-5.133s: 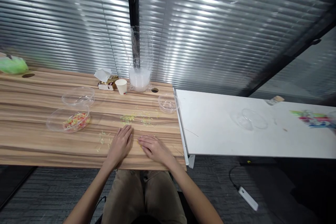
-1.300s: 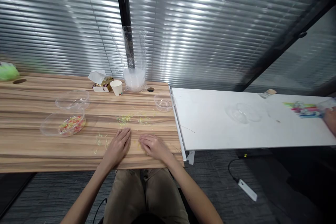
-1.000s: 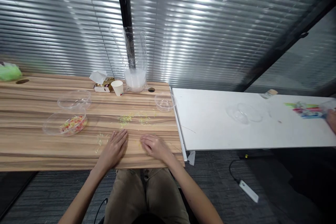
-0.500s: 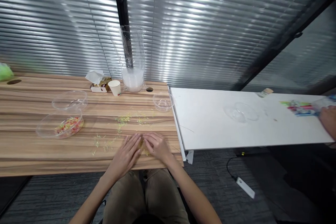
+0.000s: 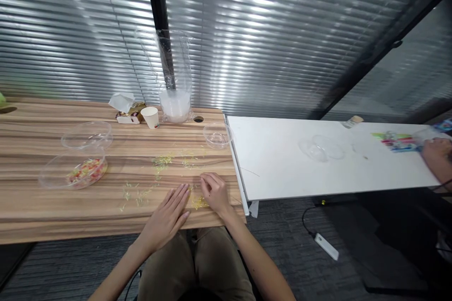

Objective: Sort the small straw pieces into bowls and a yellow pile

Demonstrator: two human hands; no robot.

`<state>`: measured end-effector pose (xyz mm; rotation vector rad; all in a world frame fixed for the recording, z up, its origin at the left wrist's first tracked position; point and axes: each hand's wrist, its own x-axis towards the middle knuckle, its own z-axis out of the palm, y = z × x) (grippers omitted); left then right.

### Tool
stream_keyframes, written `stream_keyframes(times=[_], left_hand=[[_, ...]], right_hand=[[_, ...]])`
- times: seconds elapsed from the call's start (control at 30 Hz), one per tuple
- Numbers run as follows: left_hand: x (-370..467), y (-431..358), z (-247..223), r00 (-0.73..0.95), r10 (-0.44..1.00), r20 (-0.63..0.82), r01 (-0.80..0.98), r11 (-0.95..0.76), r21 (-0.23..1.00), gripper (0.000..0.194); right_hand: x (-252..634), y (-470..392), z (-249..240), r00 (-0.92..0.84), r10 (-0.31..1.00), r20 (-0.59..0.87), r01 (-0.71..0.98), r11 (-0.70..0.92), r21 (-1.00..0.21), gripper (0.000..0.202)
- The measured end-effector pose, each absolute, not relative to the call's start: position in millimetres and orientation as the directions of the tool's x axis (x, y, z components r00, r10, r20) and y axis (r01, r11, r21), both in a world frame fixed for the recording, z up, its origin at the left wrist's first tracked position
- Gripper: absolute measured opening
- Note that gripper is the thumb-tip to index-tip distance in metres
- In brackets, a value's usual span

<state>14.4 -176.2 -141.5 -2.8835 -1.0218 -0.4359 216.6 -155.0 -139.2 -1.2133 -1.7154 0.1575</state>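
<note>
My left hand point(image 5: 169, 216) lies flat on the wooden table point(image 5: 42, 207) near its front edge, fingers apart and pointing right. My right hand point(image 5: 215, 193) rests beside it, fingers curled down onto the wood. Between the two hands lies a small heap of yellow-green shreds point(image 5: 198, 202). More shreds point(image 5: 160, 162) are scattered farther back and to the left point(image 5: 136, 195). Neither hand holds anything.
A clear bowl of red and green bits point(image 5: 76, 173), an empty clear bowl point(image 5: 87, 134), a small clear bowl point(image 5: 217, 135), a paper cup point(image 5: 150, 117) and bagged bowls point(image 5: 173, 103) stand on the wood. On the white table point(image 5: 282, 169), another person's hand point(image 5: 438, 160) reaches coloured items point(image 5: 395, 141).
My hands slid together near the table's front edge, pushing shreds into a small heap between them. The right hand then drew back a little. The view shifted rightward.
</note>
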Motion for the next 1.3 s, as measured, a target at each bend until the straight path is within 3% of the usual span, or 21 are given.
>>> stream_keyframes(times=[0.27, 0.53, 0.97, 1.3], left_hand=[[-16, -191, -150, 0.648, 0.696, 0.310, 0.702, -0.704, 0.112, 0.060], [-14, -189, -154, 0.675, 0.660, 0.330, 0.684, -0.727, 0.056, 0.061], [21, -158, -148, 0.722, 0.623, 0.299, 0.615, -0.777, 0.135, 0.071], [22, -162, -148, 0.753, 0.592, 0.287, 0.591, -0.800, 0.102, 0.068]], right_hand=[[216, -155, -138, -0.013, 0.758, 0.652, 0.654, 0.500, -0.568, 0.023], [216, -155, -140, -0.022, 0.751, 0.660, 0.656, 0.509, -0.557, 0.022], [216, -153, -141, 0.018, 0.776, 0.630, 0.652, 0.469, -0.596, 0.024], [217, -153, -140, 0.033, 0.796, 0.605, 0.643, 0.446, -0.623, 0.024]])
